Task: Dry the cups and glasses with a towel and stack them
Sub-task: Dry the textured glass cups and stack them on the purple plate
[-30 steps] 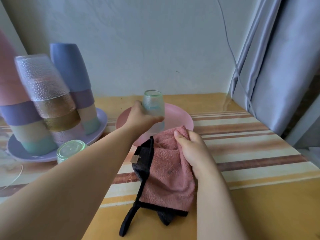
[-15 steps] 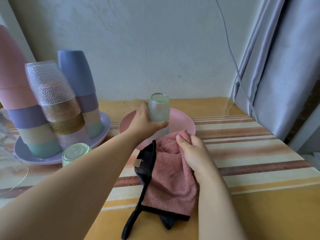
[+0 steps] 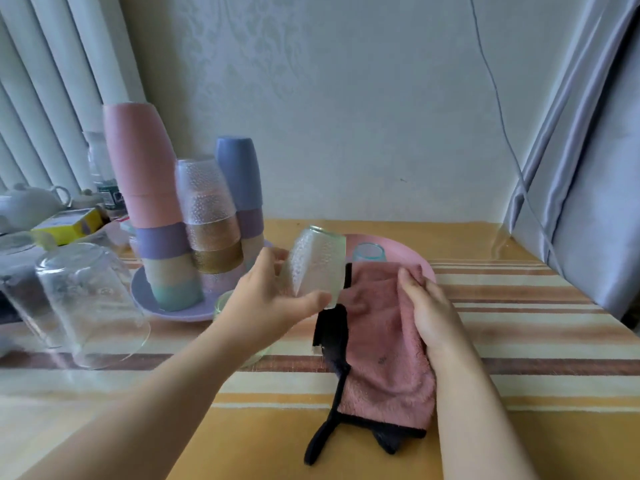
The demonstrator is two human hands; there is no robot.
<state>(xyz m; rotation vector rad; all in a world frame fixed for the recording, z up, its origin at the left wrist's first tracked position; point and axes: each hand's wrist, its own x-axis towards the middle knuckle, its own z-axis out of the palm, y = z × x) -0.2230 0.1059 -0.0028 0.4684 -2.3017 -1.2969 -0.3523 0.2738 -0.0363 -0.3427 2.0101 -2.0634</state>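
Since the dimpled glass (image 3: 317,268) is held tilted above the surface (image 3: 519,341) by the left hand (image 3: 266,299), fingers wrapped round its wall, it's probably slippery and breakable. The pink towel (image 3: 381,344) is pinched by the right hand (image 3: 427,313).

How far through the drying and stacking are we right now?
Done, apparently: three stacks of upturned cups and glasses stand on the purple plate. In hand: the left hand grips a dimpled glass beside the pink towel, held by the right hand. Left: a small glass on the pink plate, and two large clear glasses at left.
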